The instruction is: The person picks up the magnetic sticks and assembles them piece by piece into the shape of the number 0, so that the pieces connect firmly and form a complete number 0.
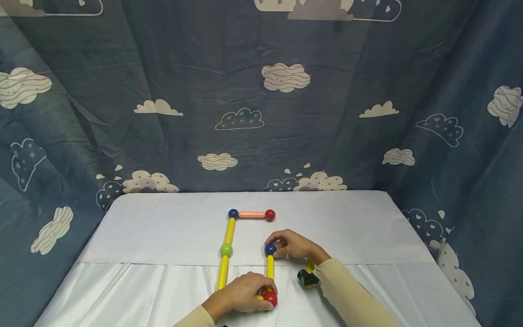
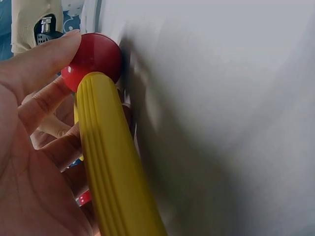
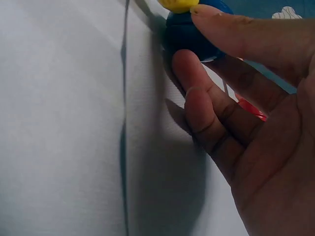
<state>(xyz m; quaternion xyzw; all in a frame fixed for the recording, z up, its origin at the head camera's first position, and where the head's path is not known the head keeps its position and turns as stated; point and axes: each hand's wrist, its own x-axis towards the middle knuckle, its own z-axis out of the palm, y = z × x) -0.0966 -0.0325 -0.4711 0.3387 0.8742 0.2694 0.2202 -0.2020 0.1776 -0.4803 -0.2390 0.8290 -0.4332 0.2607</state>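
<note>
In the head view my left hand point(image 1: 247, 292) holds a red ball point(image 1: 270, 298) between thumb and fingers, low on the white table. A grooved yellow rod point(image 2: 110, 152) runs from this ball along the palm in the left wrist view; the hand mostly hides it in the head view. Another yellow rod point(image 1: 270, 268) leads from the red ball up to a blue ball point(image 1: 270, 249). My right hand point(image 1: 296, 245) pinches that blue ball, thumb and fingertips on its sides. The yellow rod's end point(image 3: 178, 5) meets the ball in the right wrist view.
Left of the hands, two yellow rods point(image 1: 230, 230) join at a green ball point(image 1: 226, 250). At their far end a second blue ball point(image 1: 233, 214) connects through an orange-pink rod point(image 1: 251, 215) to another red ball point(image 1: 270, 215). A cloud-patterned curtain point(image 1: 237, 145) surrounds the table point(image 1: 163, 231).
</note>
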